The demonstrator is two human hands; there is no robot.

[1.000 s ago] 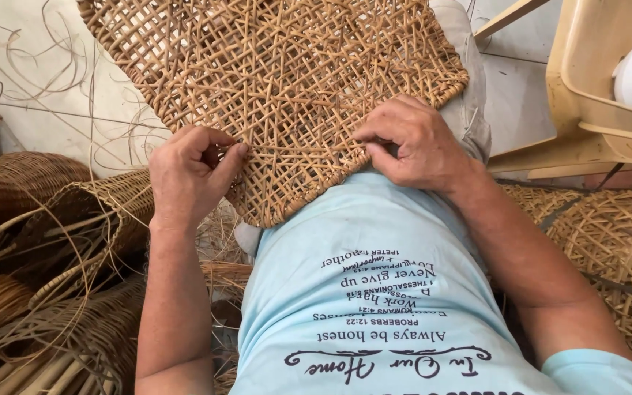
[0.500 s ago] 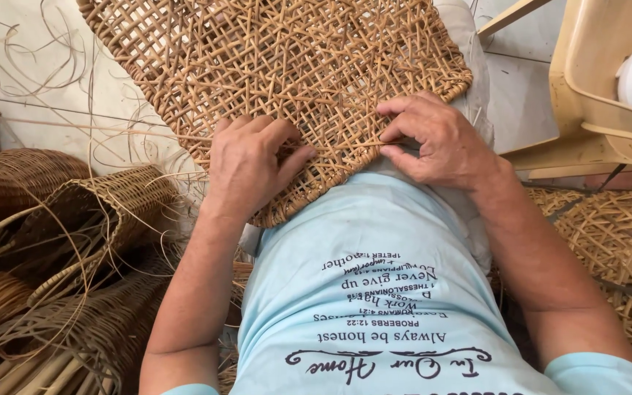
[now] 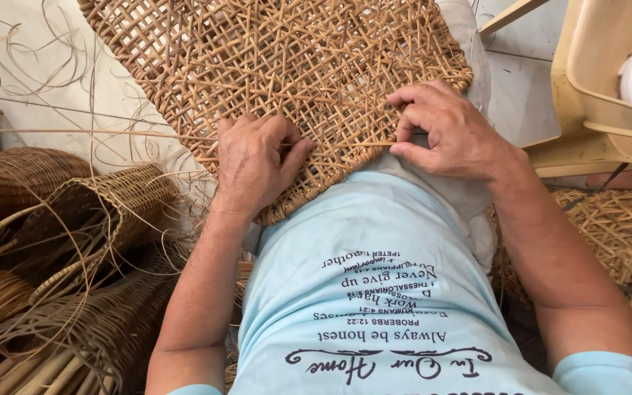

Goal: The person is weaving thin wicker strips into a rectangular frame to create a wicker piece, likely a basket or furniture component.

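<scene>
On the woven rattan panel (image 3: 279,73), a thin strand (image 3: 360,144) runs crosswise between the flat, open-fingered left hand (image 3: 257,161) and the right hand (image 3: 448,132) pinching its end.

woven panel (image 3: 279,66): rattan, rough, matt | shirt (image 3: 374,292): soft cloth

the left hand (image 3: 257,162) is lying palm down, fingers curled together, thumb pointing right. the right hand (image 3: 448,132) is pinching thumb against bent fingers, knuckles raised. both bare forearms are reaching forward from the torso.
</scene>
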